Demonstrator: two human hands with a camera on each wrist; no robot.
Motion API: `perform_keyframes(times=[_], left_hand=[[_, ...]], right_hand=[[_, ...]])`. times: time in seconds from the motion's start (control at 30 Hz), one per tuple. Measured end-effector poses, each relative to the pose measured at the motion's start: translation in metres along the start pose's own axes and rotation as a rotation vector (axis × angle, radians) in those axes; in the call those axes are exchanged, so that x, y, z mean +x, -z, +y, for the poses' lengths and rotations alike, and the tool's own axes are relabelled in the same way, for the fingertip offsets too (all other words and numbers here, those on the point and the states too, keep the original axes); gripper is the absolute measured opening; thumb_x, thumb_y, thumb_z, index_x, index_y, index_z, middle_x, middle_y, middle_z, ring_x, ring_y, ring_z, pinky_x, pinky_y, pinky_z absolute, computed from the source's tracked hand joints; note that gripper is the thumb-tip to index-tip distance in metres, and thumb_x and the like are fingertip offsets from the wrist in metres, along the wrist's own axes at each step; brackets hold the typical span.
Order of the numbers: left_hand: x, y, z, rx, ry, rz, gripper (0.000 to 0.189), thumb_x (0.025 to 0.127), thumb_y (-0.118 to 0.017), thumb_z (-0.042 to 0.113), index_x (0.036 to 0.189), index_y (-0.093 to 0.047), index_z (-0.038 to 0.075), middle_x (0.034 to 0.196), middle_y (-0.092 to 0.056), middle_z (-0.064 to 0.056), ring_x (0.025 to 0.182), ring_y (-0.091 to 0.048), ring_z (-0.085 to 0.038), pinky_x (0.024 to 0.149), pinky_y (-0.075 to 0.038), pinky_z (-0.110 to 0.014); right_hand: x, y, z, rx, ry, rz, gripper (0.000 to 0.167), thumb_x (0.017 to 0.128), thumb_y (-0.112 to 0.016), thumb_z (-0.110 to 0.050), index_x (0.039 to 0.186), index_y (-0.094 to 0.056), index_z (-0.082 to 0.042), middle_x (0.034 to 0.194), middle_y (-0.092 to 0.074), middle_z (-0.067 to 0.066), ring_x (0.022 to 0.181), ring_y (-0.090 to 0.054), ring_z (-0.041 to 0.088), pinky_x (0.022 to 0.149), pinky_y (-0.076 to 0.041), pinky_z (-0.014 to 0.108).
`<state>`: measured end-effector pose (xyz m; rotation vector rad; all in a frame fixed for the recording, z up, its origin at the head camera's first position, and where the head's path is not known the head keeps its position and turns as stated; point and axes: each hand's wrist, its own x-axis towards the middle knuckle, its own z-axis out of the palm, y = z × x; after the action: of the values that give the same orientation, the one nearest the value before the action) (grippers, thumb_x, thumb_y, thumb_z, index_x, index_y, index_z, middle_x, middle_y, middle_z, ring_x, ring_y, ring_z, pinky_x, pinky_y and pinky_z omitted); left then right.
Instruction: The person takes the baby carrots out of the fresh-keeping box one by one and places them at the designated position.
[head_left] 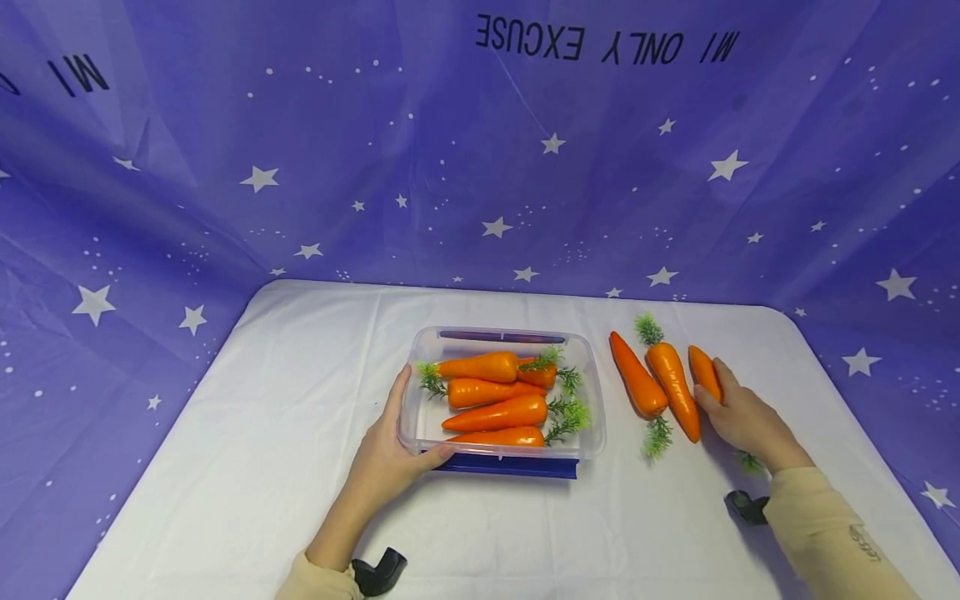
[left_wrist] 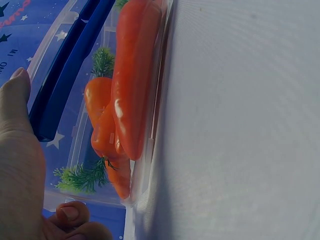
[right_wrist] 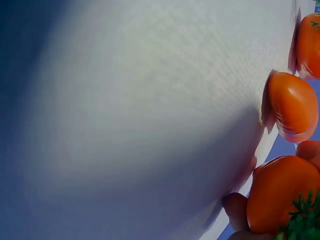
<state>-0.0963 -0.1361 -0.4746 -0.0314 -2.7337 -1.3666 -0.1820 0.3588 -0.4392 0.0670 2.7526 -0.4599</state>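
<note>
Clamped on box [head_left: 597,392] at near left corner with left grip [head_left: 386,454], likely for steadiness; clamped round rightmost carrot [head_left: 702,369] with right grip [head_left: 750,425], right of box, beside two loose carrots [head_left: 673,387] on worktop [head_left: 637,533].

carrots [head_left: 498,413] smooth and glossy, box [head_left: 598,398] clear plastic, tablecloth [head_left: 240,433] matt.

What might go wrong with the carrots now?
The carrot in the right grip looks smooth, so it might slip out. The neighboring carrot lies close by and could get nudged. The clear box already holds several carrots, so another might land on top and roll.
</note>
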Motion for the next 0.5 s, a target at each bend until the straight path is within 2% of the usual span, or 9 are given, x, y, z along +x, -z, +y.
perform_keyframes(times=[0.27,0.5], left_hand=[[-0.0005,0.0007,0.0014,-0.006,0.005,-0.001,0.117,0.067,-0.084,0.061,0.156,-0.009,0.049,0.148,-0.049,-0.017,0.126,-0.056,-0.036,0.098,-0.047,-0.060],[-0.0007,0.0008,0.0021,-0.010,0.008,-0.008,0.117,0.067,-0.084,0.061,0.156,-0.008,0.048,0.149,-0.048,-0.017,0.127,-0.056,-0.036,0.099,-0.046,-0.061]], right_hand=[[0.0024,-0.0016,0.0040,-0.024,-0.002,-0.007,0.089,0.103,-0.025,-0.059,0.155,0.008,0.005,0.141,-0.030,0.048,0.121,-0.041,0.064,0.091,-0.039,0.072],[0.0014,-0.0024,0.0026,-0.012,-0.018,-0.037,0.089,0.103,-0.025,-0.060,0.155,0.012,0.002,0.138,-0.026,0.051,0.120,-0.039,0.067,0.090,-0.038,0.074]])
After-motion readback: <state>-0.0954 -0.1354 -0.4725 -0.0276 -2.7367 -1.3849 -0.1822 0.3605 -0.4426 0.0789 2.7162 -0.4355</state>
